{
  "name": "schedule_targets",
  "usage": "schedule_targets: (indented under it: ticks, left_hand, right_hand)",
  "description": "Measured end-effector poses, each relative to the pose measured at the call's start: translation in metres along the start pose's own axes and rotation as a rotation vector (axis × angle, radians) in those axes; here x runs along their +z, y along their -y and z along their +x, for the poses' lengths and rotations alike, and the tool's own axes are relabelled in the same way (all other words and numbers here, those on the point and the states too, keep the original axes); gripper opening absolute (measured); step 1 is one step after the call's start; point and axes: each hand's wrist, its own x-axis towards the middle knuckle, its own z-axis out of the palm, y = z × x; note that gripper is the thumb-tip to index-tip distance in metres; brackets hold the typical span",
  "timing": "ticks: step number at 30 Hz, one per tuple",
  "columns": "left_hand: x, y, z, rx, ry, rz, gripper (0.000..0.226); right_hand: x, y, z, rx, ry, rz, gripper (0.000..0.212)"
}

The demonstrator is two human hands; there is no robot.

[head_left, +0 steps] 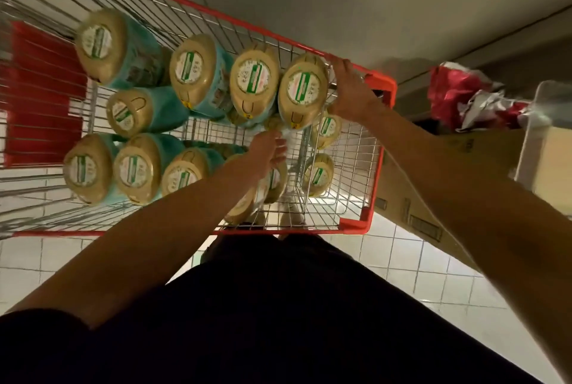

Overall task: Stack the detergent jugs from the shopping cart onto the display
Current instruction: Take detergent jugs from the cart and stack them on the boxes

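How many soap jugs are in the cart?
12 jugs: four far side, one mid-left, three near-left, two under the left hand, two at right end. More may be hidden.

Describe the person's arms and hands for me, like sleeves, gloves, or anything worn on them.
Both forearms are bare down to the left hand and the right hand. No sleeves, gloves or wristwear show. The hands are too blurred to tell whether there are rings. Dark clothing covers the body below.
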Motion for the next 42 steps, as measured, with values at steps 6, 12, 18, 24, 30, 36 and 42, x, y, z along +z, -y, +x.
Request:
schedule_targets:
  ticks: [6, 12, 18, 24, 30, 36, 42]
  left_hand:
    - [0.018, -0.016, 0.037, -0.100, 0.024, -0.128, 0.043]
    - [0.037, -0.028, 0.063, -0.140, 0.024, -0.259, 0.034]
    - [0.049, -0.026, 0.070, -0.151, 0.075, -0.507, 0.051]
    - [0.041, -0.013, 0.059, -0.165, 0.089, -0.573, 0.048]
    - [0.013, -0.005, 0.028, -0.146, 0.185, -0.602, 0.056]
    - [-0.007, -0.018, -0.017, -0.027, 0.394, -0.311, 0.078]
    - [0.006, -0.018, -0.054, 0.039, 0.568, -0.020, 0.095]
  right_hand:
    - [-0.005, -0.015, 0.044, -0.109, 0.092, -0.142, 0.120]
    - [0.010, -0.028, 0.058, -0.213, 0.069, -0.331, 0.135]
    - [0.013, -0.029, 0.063, -0.210, 0.066, -0.392, 0.144]
    - [0.002, -0.022, 0.057, -0.255, 0.123, -0.325, 0.146]
    - [0.000, -0.010, 0.013, -0.359, 0.085, -0.013, 0.141]
    - [0.011, -0.010, -0.056, -0.257, -0.242, 0.467, 0.130]
    - [0.047, 0.003, -0.138, 0.026, -0.649, 0.729, 0.119]
